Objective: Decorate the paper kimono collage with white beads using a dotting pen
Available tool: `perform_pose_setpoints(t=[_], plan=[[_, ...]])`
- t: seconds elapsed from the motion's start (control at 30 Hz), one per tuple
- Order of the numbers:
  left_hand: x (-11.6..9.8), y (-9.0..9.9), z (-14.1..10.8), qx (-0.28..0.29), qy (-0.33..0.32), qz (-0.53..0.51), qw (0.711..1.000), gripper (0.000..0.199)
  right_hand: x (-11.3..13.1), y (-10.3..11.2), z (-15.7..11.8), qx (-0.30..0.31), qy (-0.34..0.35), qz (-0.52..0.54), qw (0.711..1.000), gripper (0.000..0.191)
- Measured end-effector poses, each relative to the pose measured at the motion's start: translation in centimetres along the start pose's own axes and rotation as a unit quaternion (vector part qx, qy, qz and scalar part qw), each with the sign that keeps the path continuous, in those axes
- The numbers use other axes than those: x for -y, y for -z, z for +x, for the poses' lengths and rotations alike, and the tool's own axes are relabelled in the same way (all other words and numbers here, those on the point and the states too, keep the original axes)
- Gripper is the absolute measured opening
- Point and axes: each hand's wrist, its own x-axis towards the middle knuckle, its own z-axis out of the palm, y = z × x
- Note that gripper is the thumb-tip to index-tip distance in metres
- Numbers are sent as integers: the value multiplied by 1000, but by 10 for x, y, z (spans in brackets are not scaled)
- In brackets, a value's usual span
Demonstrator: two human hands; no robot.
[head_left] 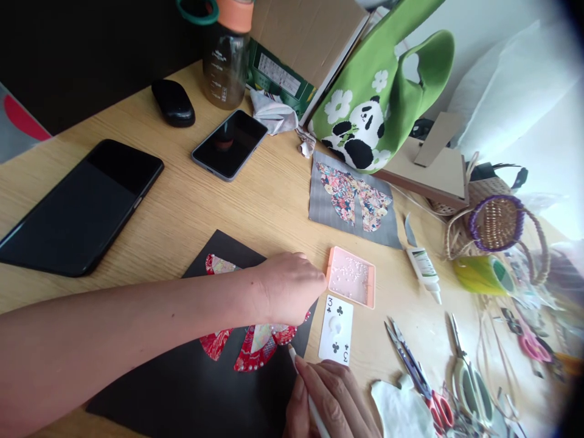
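My right hand (331, 398) grips a white pencil-like stick (314, 410), its tip at the pearl-dotted edge of a red patterned fabric piece (258, 350). The piece lies on a black sheet (191, 389). My left hand (292, 289) is closed above it, its arm crossing and hiding part of the fabric. Its knuckles come up to the left edge of a pink tray (371, 292) that contains tiny white beads (351, 274); I cannot make out what its fingers hold. Below the tray, a three-of-clubs playing card (329, 340) has a white blob on it.
A tablet (82, 207), phone (230, 144), mouse (173, 102) and bottle (225, 67) stand at the left and back. On the right are a glue bottle (424, 271), scissors (417, 371), green-handled scissors (469, 383) and a cloth (404, 410). A panda bag (360, 125) is behind a grey sheet (319, 198).
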Motion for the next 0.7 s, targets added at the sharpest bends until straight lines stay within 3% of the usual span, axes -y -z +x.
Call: perform_pose_setpoints(t=[0.7], plan=[[1,-3,0,-14,-2,-6,1000,11,4,-5,1,-19,-18,-3,1000,22]])
